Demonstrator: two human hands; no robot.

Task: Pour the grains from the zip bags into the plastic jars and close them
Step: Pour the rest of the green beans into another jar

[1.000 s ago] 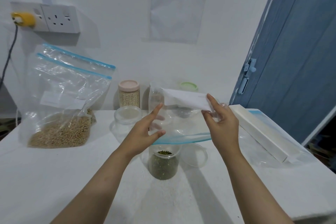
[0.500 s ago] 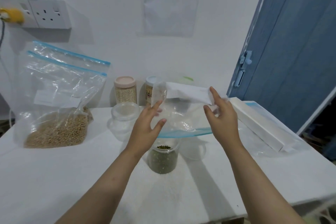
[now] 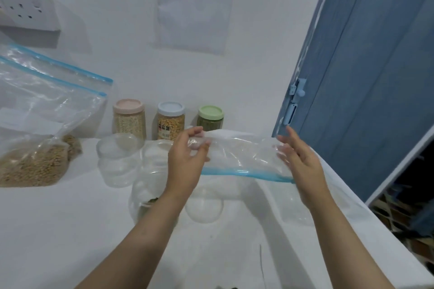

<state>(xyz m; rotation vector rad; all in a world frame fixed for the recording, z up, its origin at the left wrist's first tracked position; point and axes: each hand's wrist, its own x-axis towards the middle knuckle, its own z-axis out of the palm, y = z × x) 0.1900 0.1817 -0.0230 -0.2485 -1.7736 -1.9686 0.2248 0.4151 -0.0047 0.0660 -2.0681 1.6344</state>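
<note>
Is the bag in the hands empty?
Empty. The bag held between the left hand and right hand is see-through, with no grains inside.

- Near table surface [image 3: 70,230]: bare cloth on the left, open to approach.
- Centre: two open clear jars [image 3: 118,159] and a loose clear lid [image 3: 203,209] crowd the middle.
- Back wall: three lidded jars [image 3: 170,121] in a row.
- Left: grain-filled zip bags [image 3: 40,138] block access.
- Right: blue door [image 3: 375,77] bounds the table edge.
</note>
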